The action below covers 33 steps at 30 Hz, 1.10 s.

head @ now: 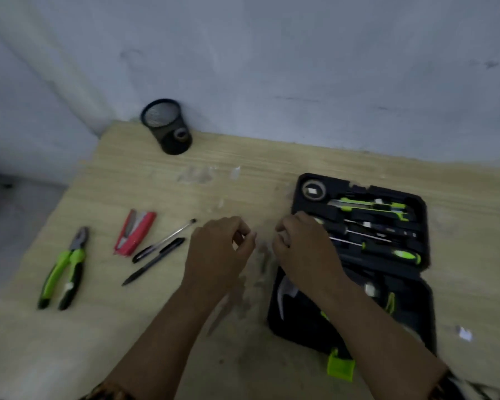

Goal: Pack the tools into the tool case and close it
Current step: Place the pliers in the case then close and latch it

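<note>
Pale wood worktop [127, 327] runs along a grey wall, and the black tool case [298, 324] lies open on its right side, most slots in the far half already filled with screwdrivers and a knife. Green-handled pliers [65, 269] lie well apart on the left, past a red stapler [133, 232] and two pens [156, 255].

The left hand [218, 249] hovers mid-worktop with its fingers curled. The right hand [300, 246] is curled at the case's left edge. Blur hides whether either pinches anything.

Packing looks nearly finished. The next move likely calls for a reach left to fetch the pliers.
</note>
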Motion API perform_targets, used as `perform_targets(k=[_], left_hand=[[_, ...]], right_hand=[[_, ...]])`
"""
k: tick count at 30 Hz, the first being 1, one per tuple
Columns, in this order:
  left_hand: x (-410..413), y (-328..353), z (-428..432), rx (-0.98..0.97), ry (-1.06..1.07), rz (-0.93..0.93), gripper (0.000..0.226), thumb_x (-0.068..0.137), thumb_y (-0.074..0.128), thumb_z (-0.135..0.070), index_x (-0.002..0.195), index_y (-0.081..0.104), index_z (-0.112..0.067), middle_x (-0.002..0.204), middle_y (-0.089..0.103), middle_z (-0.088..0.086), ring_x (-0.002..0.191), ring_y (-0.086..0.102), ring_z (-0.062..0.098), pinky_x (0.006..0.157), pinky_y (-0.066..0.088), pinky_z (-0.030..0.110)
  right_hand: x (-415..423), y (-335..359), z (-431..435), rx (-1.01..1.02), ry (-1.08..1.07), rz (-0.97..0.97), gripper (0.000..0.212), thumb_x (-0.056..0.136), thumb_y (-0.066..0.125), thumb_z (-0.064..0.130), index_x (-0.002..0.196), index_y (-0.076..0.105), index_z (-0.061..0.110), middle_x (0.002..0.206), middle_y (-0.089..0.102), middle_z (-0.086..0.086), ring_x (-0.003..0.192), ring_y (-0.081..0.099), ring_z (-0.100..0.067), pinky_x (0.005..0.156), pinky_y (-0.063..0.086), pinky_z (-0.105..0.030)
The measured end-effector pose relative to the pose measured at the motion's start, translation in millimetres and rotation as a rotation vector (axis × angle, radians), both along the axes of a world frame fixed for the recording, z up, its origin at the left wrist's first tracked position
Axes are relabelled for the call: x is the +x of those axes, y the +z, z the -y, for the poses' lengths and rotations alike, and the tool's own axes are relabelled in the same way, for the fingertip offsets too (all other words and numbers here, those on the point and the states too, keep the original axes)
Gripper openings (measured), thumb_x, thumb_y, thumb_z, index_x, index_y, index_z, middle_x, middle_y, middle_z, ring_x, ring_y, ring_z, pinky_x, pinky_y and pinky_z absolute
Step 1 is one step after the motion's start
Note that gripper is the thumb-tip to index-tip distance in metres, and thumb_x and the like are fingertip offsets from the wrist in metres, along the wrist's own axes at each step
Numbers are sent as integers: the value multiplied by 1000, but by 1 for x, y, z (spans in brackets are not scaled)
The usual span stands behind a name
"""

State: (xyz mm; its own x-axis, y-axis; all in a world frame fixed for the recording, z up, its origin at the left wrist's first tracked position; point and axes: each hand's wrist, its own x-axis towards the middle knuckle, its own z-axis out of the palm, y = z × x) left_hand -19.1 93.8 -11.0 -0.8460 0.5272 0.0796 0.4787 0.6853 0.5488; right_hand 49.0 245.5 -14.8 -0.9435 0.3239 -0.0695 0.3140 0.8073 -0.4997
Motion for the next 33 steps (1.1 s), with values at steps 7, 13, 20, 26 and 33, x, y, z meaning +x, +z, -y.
perform_targets(k=[7, 13, 20, 26, 33], left_hand=[[8, -8, 107, -19, 215, -8, 15, 86, 64, -32, 74, 59, -25, 68, 56, -10, 66, 55, 11, 63, 49, 37], [0, -28, 202, -82, 461, -67, 7, 88, 64, -27, 83, 62, -23, 77, 57, -5, 77, 57, 19, 68, 49, 39], [-24, -42, 268, -184, 794, -43, 60, 78, 74, -39, 128, 54, -12, 120, 52, 15, 111, 48, 36, 90, 41, 44], [-44, -56, 285, -291, 782, 123, 76, 73, 72, -59, 131, 51, -15, 122, 50, 12, 114, 48, 33, 91, 43, 42], [-33, -63, 286, -118, 775, 129, 65, 70, 71, -59, 119, 61, -18, 104, 53, 3, 94, 48, 16, 72, 40, 30]], right_hand=[[-16, -7, 99, -132, 296, 115, 27, 100, 41, 26, 111, 59, 9, 111, 52, -8, 101, 50, -26, 86, 43, -40], [-25, -23, 182, -158, 535, 247, 40, 95, 46, 24, 132, 54, 10, 135, 49, -8, 120, 50, -26, 97, 42, -33], [-33, -34, 216, -15, 470, 291, 20, 94, 45, 22, 98, 61, 11, 107, 58, -9, 97, 56, -25, 76, 41, -29], [-37, -33, 217, -13, 447, 248, 17, 96, 43, 19, 80, 44, 15, 80, 35, 4, 79, 41, -15, 59, 21, -22], [-35, -33, 213, -43, 464, 269, 16, 91, 45, 24, 86, 55, 13, 89, 47, 3, 82, 47, -15, 77, 40, -25]])
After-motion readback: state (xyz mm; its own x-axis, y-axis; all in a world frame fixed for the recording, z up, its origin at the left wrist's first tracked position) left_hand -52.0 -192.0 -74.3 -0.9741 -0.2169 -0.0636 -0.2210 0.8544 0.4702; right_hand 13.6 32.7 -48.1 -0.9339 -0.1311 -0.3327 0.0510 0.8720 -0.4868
